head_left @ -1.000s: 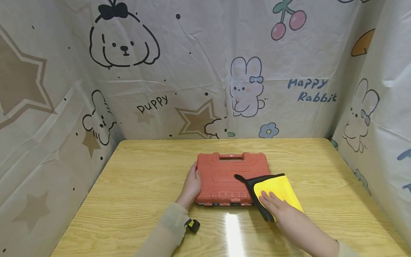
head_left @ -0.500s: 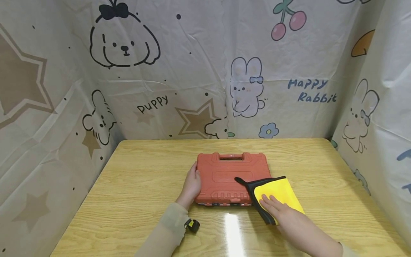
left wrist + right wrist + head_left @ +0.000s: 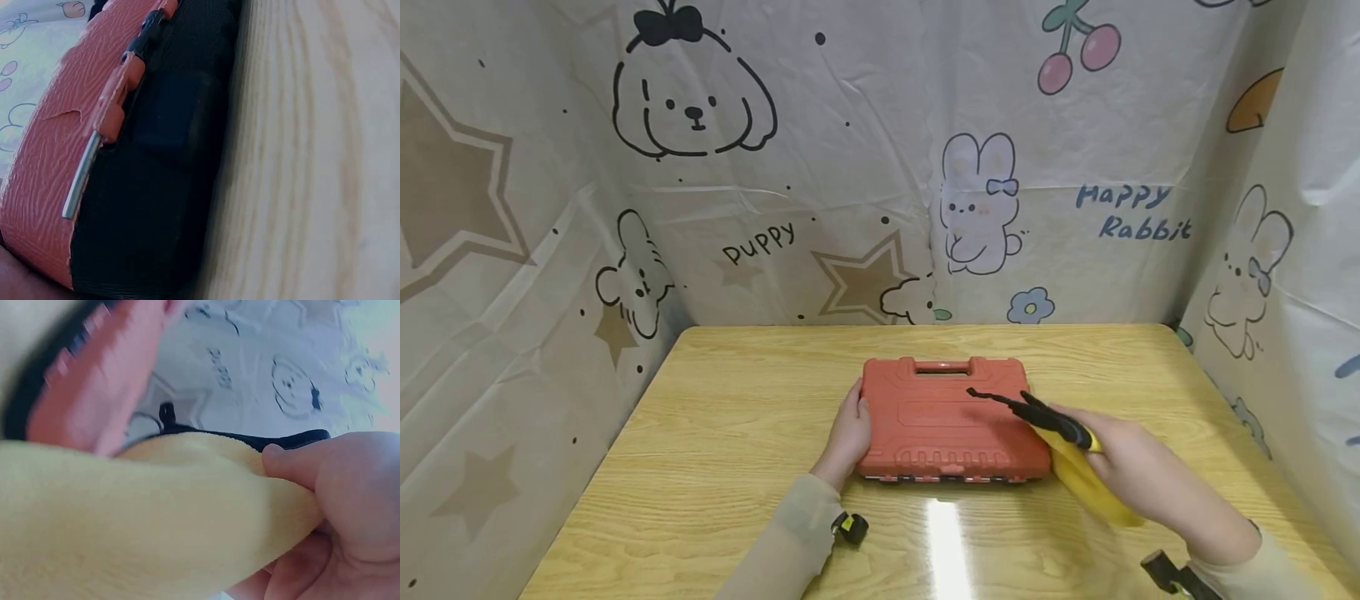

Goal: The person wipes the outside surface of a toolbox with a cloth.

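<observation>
Fingers [image 3: 299, 570] and thumb [image 3: 284, 461] of the right hand [image 3: 1138, 462] are clamped on a yellow microfiber cloth [image 3: 1086, 479] with black trim. The cloth is at the right side of a red-and-black plastic carrying case [image 3: 955, 408]; its trimmed edge and hanging loop [image 3: 167, 425] project over the lid, contact not determinable. Fingers of the left hand [image 3: 847, 429] lie extended against the case's left side.

The case lies flat, lid down, on the bench [image 3: 737, 400], slightly right of centre. Its carry handle [image 3: 942, 365] faces the far edge; the opposite long side faces the near edge. Bench surface spans widely between case and left edge; the span toward the right edge is narrower, partly covered by the right hand. Printed fabric [image 3: 850, 100] rises behind the far edge.
</observation>
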A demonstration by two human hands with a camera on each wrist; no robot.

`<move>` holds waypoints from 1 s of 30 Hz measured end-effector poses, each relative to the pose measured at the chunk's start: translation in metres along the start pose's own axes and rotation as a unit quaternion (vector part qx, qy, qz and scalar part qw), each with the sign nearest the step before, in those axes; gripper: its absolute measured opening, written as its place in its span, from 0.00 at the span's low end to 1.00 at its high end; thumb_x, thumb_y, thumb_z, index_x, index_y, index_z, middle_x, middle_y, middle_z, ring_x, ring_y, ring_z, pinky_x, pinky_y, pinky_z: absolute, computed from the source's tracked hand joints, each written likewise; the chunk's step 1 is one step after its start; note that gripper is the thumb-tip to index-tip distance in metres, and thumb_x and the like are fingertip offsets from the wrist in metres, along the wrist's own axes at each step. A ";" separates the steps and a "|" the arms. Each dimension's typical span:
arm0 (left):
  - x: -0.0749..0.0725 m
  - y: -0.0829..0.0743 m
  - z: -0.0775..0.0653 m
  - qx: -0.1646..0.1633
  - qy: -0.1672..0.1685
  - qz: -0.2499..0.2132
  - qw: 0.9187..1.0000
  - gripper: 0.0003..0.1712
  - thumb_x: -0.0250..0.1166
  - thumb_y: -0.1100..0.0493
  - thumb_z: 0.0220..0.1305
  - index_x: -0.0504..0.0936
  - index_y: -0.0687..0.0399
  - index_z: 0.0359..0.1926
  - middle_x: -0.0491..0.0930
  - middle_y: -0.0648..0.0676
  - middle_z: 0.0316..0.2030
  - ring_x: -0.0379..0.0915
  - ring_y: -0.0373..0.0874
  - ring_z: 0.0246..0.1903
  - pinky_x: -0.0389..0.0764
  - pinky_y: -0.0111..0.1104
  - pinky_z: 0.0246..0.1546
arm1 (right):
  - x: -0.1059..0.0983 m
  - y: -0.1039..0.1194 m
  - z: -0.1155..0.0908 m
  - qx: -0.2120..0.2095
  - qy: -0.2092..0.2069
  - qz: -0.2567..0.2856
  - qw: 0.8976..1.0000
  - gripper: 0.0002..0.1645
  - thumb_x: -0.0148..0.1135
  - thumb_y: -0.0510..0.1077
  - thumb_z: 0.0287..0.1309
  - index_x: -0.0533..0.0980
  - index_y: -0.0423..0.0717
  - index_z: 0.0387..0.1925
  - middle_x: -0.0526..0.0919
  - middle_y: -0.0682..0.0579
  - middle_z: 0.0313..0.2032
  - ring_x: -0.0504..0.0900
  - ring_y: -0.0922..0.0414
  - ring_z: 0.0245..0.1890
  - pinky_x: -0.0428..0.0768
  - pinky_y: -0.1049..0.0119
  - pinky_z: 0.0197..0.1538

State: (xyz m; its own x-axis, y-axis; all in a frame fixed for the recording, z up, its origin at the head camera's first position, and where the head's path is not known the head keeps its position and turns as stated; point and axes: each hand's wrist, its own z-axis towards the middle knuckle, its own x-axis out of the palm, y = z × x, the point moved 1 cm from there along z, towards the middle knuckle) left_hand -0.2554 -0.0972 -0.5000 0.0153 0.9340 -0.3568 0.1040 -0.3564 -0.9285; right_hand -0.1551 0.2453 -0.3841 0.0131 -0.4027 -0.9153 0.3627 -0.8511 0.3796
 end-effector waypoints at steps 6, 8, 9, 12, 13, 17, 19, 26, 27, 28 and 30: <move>-0.002 0.001 0.001 -0.002 0.001 -0.011 1.000 0.30 0.37 0.60 0.84 0.50 0.61 0.82 0.53 0.68 0.79 0.47 0.65 0.79 0.53 0.58 0.78 | -0.031 -0.012 0.023 -0.009 -0.034 -0.004 0.999 0.22 0.61 0.33 0.68 0.78 0.36 0.62 0.85 0.32 0.53 0.86 0.38 0.49 0.83 0.39 0.49; -0.002 0.001 0.001 -0.004 0.000 -0.017 1.000 0.30 0.37 0.60 0.84 0.50 0.60 0.82 0.53 0.67 0.79 0.47 0.64 0.79 0.53 0.58 0.78 | -0.041 -0.016 0.032 -0.012 -0.039 -0.004 0.999 0.21 0.61 0.34 0.70 0.78 0.35 0.62 0.85 0.31 0.53 0.85 0.42 0.46 0.82 0.42 0.47; -0.002 0.001 0.001 -0.007 0.000 -0.020 1.000 0.30 0.37 0.59 0.85 0.50 0.60 0.82 0.53 0.67 0.79 0.47 0.64 0.79 0.53 0.58 0.78 | -0.045 -0.018 0.037 -0.012 -0.042 -0.005 0.999 0.21 0.60 0.34 0.70 0.77 0.34 0.62 0.86 0.32 0.50 0.84 0.45 0.42 0.81 0.45 0.45; -0.002 0.002 0.001 -0.009 -0.001 -0.026 1.000 0.30 0.37 0.59 0.85 0.51 0.59 0.82 0.53 0.67 0.79 0.47 0.65 0.79 0.53 0.58 0.78 | -0.056 -0.024 0.049 -0.018 -0.070 -0.017 0.997 0.18 0.60 0.37 0.72 0.79 0.35 0.59 0.87 0.33 0.47 0.84 0.45 0.40 0.81 0.43 0.45; -0.002 0.001 0.001 -0.009 0.000 -0.028 1.000 0.30 0.37 0.59 0.85 0.51 0.59 0.82 0.53 0.67 0.79 0.47 0.65 0.79 0.53 0.59 0.78 | -0.059 -0.026 0.053 -0.020 -0.080 -0.021 0.996 0.17 0.60 0.38 0.72 0.80 0.36 0.58 0.87 0.34 0.45 0.84 0.45 0.39 0.81 0.42 0.44; 0.000 0.001 0.001 -0.003 0.003 -0.032 0.999 0.30 0.37 0.60 0.85 0.51 0.60 0.82 0.54 0.67 0.79 0.46 0.65 0.79 0.53 0.58 0.78 | -0.064 -0.032 0.070 -0.013 -0.092 -0.031 0.995 0.11 0.58 0.40 0.74 0.81 0.38 0.49 0.84 0.41 0.31 0.80 0.48 0.30 0.79 0.47 0.39; 0.000 0.000 0.000 -0.001 0.001 -0.032 0.999 0.30 0.38 0.60 0.84 0.51 0.61 0.81 0.54 0.67 0.79 0.47 0.65 0.79 0.53 0.58 0.78 | -0.063 -0.034 0.082 -0.006 -0.080 -0.022 0.996 0.11 0.57 0.42 0.75 0.80 0.37 0.47 0.81 0.44 0.28 0.75 0.50 0.28 0.75 0.50 0.37; 0.001 0.000 0.000 0.003 0.000 -0.032 0.999 0.30 0.37 0.60 0.84 0.51 0.62 0.81 0.54 0.67 0.79 0.48 0.64 0.78 0.54 0.58 0.78 | -0.053 -0.032 0.131 -0.006 -0.047 -0.018 0.999 0.12 0.57 0.42 0.75 0.77 0.34 0.42 0.80 0.39 0.30 0.76 0.45 0.32 0.75 0.45 0.41; 0.001 0.000 0.000 0.002 0.000 -0.030 1.000 0.30 0.37 0.60 0.84 0.51 0.62 0.81 0.55 0.67 0.79 0.48 0.64 0.78 0.54 0.58 0.78 | -0.052 -0.031 0.138 -0.005 -0.039 -0.022 0.999 0.12 0.56 0.41 0.75 0.77 0.34 0.43 0.81 0.38 0.31 0.78 0.43 0.33 0.76 0.44 0.43; 0.001 -0.001 -0.001 0.003 -0.001 -0.028 1.000 0.30 0.38 0.61 0.84 0.51 0.62 0.81 0.55 0.68 0.78 0.48 0.65 0.78 0.54 0.58 0.78 | -0.050 -0.029 0.145 -0.003 -0.032 -0.027 0.999 0.12 0.55 0.41 0.75 0.77 0.33 0.44 0.82 0.35 0.34 0.79 0.40 0.35 0.78 0.42 0.45; 0.000 -0.001 -0.002 0.002 -0.003 -0.026 1.000 0.30 0.38 0.61 0.84 0.52 0.63 0.81 0.55 0.68 0.78 0.48 0.65 0.78 0.54 0.58 0.78 | -0.048 -0.025 0.158 -0.006 -0.021 -0.033 0.999 0.14 0.54 0.39 0.74 0.78 0.32 0.50 0.84 0.30 0.42 0.82 0.34 0.43 0.78 0.37 0.53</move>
State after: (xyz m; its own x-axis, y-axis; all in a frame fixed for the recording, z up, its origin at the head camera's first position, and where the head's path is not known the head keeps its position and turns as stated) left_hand -0.2539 -0.0969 -0.4991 0.0043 0.9509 -0.3095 0.1011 -0.3084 -0.9459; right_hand -0.3122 0.2328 -0.3282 -0.0504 -0.3599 -0.9316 0.3727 -0.8722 0.3168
